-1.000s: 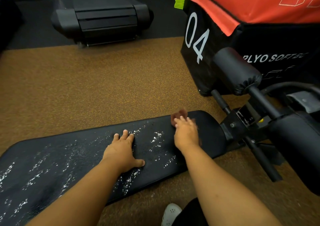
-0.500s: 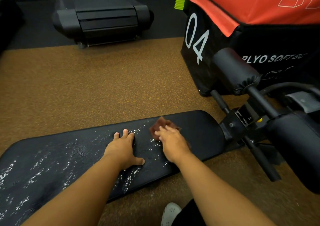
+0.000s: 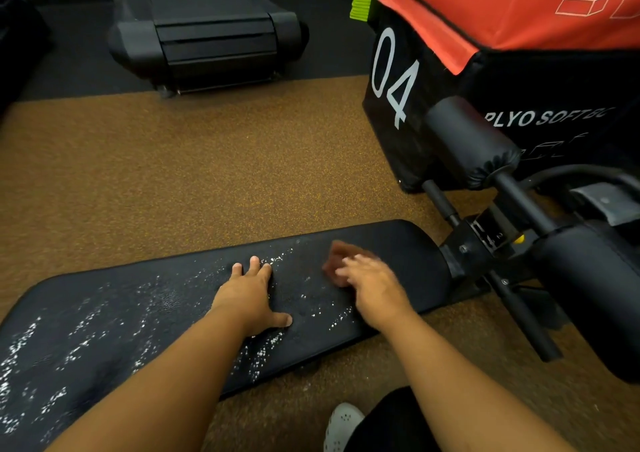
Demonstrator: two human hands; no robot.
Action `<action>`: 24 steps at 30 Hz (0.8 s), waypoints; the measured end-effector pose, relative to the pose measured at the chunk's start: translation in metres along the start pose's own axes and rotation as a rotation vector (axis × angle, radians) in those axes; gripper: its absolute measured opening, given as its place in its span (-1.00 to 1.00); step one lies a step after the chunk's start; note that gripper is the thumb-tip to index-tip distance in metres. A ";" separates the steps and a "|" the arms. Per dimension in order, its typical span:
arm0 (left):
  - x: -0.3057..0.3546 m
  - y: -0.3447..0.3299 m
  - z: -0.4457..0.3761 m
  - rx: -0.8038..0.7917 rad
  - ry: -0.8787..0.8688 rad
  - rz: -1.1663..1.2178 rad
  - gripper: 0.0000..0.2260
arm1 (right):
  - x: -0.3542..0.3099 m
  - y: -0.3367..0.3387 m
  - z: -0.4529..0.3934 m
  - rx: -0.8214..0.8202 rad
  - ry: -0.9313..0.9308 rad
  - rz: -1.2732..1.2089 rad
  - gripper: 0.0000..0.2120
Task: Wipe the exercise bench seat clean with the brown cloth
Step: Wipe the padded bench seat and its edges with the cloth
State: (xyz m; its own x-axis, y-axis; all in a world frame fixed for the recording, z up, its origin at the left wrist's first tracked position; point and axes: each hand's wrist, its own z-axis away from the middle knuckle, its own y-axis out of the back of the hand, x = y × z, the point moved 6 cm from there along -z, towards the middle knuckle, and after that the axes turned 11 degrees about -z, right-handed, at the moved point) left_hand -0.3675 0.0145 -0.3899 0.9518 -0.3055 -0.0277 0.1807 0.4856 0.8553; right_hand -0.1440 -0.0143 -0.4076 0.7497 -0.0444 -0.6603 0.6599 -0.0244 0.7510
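Observation:
The black exercise bench seat lies low across the view, from lower left to centre right. White specks cover most of it, thickest at the left. My left hand rests flat on the middle of the pad, fingers straight and thumb out. My right hand, blurred by motion, presses the brown cloth onto the pad with straight fingers. The cloth shows beyond my fingertips and lies about a hand's width right of my left hand. The pad's right end looks free of specks.
The bench's black frame and padded rollers stand at the right. Behind them is a black and red soft plyo box marked 04. A treadmill stands at the back. Brown speckled floor surrounds the bench. A white shoe is below.
My right hand slid the cloth from the pad's far right end toward my left hand, then back a little to the right. Fewer specks lie there. My left hand stayed put.

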 end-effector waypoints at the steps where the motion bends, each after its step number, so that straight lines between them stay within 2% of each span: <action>1: 0.000 -0.001 0.000 -0.006 -0.001 -0.003 0.04 | 0.011 0.009 -0.003 0.089 -0.115 0.052 -0.61; 3: 0.000 -0.002 0.000 -0.013 0.002 -0.011 0.03 | 0.007 0.008 -0.003 0.168 -0.225 0.127 -0.58; 4: 0.000 -0.003 0.000 -0.013 0.003 -0.013 0.03 | -0.005 0.000 -0.002 0.125 -0.190 0.103 -0.59; 7: 0.000 -0.004 0.001 -0.002 0.007 -0.015 0.03 | -0.039 -0.017 0.015 -0.111 0.109 0.023 -0.67; 8: 0.000 -0.004 0.002 0.001 0.006 -0.015 0.03 | -0.037 -0.013 0.020 -0.149 0.150 -0.002 -0.69; 9: 0.000 -0.005 0.002 0.003 0.005 -0.013 0.03 | -0.027 -0.006 0.020 -0.140 0.137 -0.001 -0.69; 13: -0.001 -0.005 0.002 0.001 0.001 -0.006 0.02 | -0.003 0.009 0.011 0.153 -0.115 0.154 -0.61; 14: -0.001 -0.005 0.002 0.003 0.001 -0.005 0.02 | -0.014 0.000 0.012 0.127 -0.104 0.127 -0.59; 17: 0.000 -0.006 0.003 0.008 0.006 0.000 0.02 | -0.046 -0.031 0.033 -0.141 0.145 -0.012 -0.63; 19: -0.001 -0.006 0.003 0.006 0.003 -0.001 0.02 | -0.032 -0.022 0.039 -0.202 0.207 -0.033 -0.64; 20: -0.001 -0.007 0.003 0.006 0.001 0.002 0.02 | -0.016 -0.014 0.035 -0.166 0.168 -0.014 -0.63; 22: -0.002 -0.007 0.002 0.006 -0.001 0.007 0.02 | 0.009 0.001 0.027 0.010 0.005 0.033 -0.58; 24: -0.002 -0.008 0.002 0.006 -0.002 0.004 0.02 | 0.002 -0.004 0.028 0.109 -0.098 0.035 -0.55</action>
State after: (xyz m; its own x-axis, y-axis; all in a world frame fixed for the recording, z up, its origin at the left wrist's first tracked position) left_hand -0.3716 0.0100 -0.3953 0.9521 -0.3049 -0.0236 0.1755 0.4817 0.8586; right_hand -0.1469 -0.0426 -0.4117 0.7604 -0.1446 -0.6331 0.6198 -0.1292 0.7740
